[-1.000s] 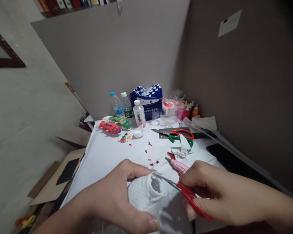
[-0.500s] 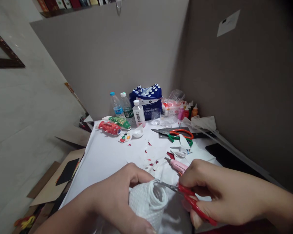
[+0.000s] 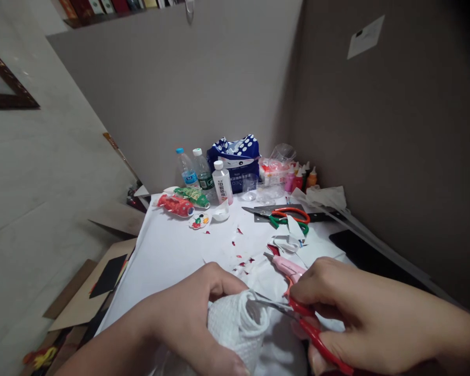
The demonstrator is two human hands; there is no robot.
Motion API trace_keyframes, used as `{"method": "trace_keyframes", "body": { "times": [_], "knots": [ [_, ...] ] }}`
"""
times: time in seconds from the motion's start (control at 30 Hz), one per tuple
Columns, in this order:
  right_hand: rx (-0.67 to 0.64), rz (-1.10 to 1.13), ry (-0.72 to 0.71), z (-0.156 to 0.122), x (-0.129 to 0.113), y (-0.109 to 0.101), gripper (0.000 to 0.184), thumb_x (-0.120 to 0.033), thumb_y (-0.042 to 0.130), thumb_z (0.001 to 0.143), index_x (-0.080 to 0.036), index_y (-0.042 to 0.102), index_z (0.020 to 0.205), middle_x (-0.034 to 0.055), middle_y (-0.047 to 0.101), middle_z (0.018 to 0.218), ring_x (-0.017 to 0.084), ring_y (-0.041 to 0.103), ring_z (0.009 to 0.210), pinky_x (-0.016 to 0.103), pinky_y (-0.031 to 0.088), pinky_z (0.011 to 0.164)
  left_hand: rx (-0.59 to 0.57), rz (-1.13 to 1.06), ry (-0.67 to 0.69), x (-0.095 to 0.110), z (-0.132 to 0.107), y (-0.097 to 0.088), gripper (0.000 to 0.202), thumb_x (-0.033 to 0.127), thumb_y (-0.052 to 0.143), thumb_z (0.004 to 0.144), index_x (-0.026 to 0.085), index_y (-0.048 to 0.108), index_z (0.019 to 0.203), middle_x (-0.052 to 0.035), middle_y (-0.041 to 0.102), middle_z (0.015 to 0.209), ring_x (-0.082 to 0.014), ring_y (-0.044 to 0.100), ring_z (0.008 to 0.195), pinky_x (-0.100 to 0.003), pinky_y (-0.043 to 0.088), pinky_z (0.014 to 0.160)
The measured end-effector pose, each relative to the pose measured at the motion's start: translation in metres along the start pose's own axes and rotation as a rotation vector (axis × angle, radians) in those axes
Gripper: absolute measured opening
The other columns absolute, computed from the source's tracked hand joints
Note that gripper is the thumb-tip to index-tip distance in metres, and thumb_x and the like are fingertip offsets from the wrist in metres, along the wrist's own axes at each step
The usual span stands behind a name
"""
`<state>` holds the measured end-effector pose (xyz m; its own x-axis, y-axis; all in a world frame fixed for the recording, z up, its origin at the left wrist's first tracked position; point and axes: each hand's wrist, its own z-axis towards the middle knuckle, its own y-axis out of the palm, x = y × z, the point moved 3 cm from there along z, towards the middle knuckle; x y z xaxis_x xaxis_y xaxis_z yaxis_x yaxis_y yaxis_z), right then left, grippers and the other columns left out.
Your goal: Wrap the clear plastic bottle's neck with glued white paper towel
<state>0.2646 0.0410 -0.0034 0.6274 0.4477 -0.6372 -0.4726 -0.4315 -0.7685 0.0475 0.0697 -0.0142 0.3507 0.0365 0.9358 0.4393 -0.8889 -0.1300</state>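
Note:
My left hand [image 3: 188, 318] is wrapped round a white textured cloth-covered bottle [image 3: 235, 326] at the bottom of the view, its neck opening pointing right. My right hand [image 3: 344, 313] grips small red-handled scissors [image 3: 297, 318], whose blades touch the rim of the white cloth at the neck. Both hands hover over the white table [image 3: 168, 250].
A pink glue gun [image 3: 285, 265] lies just behind my right hand. Larger orange and green scissors [image 3: 285, 215], red paper scraps, painted fish bottles [image 3: 178, 203], a paint palette [image 3: 200, 221], several bottles [image 3: 223, 183], a blue dotted bag [image 3: 235, 156] and paint tubes [image 3: 301, 177] stand farther back. Walls close the right and rear.
The scissors' blades have moved a little left onto the cloth rim, and my right hand has dropped slightly. My left hand has shifted its grip lower on the cloth.

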Motion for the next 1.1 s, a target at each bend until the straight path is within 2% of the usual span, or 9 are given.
{"method": "trace_keyframes", "body": {
  "times": [0.13, 0.23, 0.43, 0.7, 0.83, 0.93, 1.1],
  "knots": [
    [-0.002, -0.074, 0.024, 0.001, -0.003, -0.001, 0.017, -0.033, 0.066, 0.074, -0.018, 0.066, 0.067, 0.0029, 0.064, 0.068, 0.014, 0.051, 0.059, 0.022, 0.032, 0.05, 0.002, 0.014, 0.006, 0.0, 0.0, 0.001, 0.045, 0.04, 0.077, 0.055, 0.012, 0.07, 0.09, -0.0008, 0.055, 0.069, -0.0123, 0.045, 0.063, -0.021, 0.037, 0.054],
    [0.0, -0.069, 0.034, 0.003, -0.002, 0.0, 0.02, -0.037, 0.066, 0.077, -0.018, 0.068, 0.07, 0.0031, 0.065, 0.068, 0.014, 0.051, 0.059, 0.022, 0.032, 0.05, 0.017, 0.043, 0.013, -0.002, 0.001, -0.001, 0.047, 0.042, 0.078, 0.054, 0.012, 0.07, 0.088, -0.0004, 0.054, 0.067, -0.0121, 0.045, 0.062, -0.02, 0.036, 0.052],
    [-0.033, -0.015, 0.039, 0.005, 0.004, 0.007, 0.013, -0.029, 0.064, 0.077, -0.017, 0.07, 0.076, 0.0022, 0.066, 0.068, 0.013, 0.051, 0.058, 0.021, 0.033, 0.049, 0.011, 0.045, 0.025, -0.003, 0.001, -0.002, 0.046, 0.039, 0.079, 0.053, 0.011, 0.071, 0.089, 0.0001, 0.055, 0.066, -0.011, 0.044, 0.061, -0.02, 0.037, 0.053],
    [-0.089, 0.071, 0.022, 0.008, 0.008, 0.004, 0.013, -0.02, 0.061, 0.076, -0.014, 0.071, 0.081, 0.0051, 0.073, 0.082, 0.01, 0.051, 0.054, 0.019, 0.034, 0.047, 0.004, 0.02, 0.01, -0.007, 0.001, -0.003, 0.045, 0.038, 0.079, 0.053, 0.01, 0.071, 0.087, -0.0006, 0.056, 0.067, -0.0113, 0.045, 0.062, -0.019, 0.037, 0.052],
    [-0.165, 0.127, -0.032, 0.012, 0.005, 0.002, 0.013, -0.012, 0.057, 0.074, -0.014, 0.07, 0.072, 0.003, 0.073, 0.077, 0.009, 0.05, 0.054, 0.019, 0.034, 0.048, -0.001, -0.004, 0.011, -0.01, 0.001, -0.005, 0.052, 0.044, 0.086, 0.046, 0.011, 0.069, 0.083, -0.002, 0.06, 0.071, -0.0134, 0.051, 0.065, -0.02, 0.042, 0.056],
    [-0.176, 0.17, -0.098, 0.015, 0.004, 0.002, 0.017, -0.009, 0.055, 0.074, -0.014, 0.071, 0.072, 0.0008, 0.073, 0.071, 0.01, 0.053, 0.056, 0.019, 0.035, 0.052, -0.052, -0.042, 0.006, -0.012, 0.002, -0.004, 0.058, 0.05, 0.087, 0.044, 0.01, 0.069, 0.082, -0.004, 0.062, 0.072, -0.0158, 0.055, 0.066, -0.021, 0.045, 0.058],
    [-0.171, 0.217, -0.217, 0.016, 0.008, 0.006, 0.023, -0.005, 0.051, 0.077, -0.014, 0.073, 0.075, -0.0004, 0.073, 0.068, 0.008, 0.053, 0.054, 0.019, 0.035, 0.053, -0.095, -0.073, -0.003, -0.014, 0.003, -0.004, 0.053, 0.041, 0.083, 0.047, 0.01, 0.069, 0.087, -0.0082, 0.067, 0.078, -0.0195, 0.058, 0.07, -0.026, 0.049, 0.063]
  ]
}}
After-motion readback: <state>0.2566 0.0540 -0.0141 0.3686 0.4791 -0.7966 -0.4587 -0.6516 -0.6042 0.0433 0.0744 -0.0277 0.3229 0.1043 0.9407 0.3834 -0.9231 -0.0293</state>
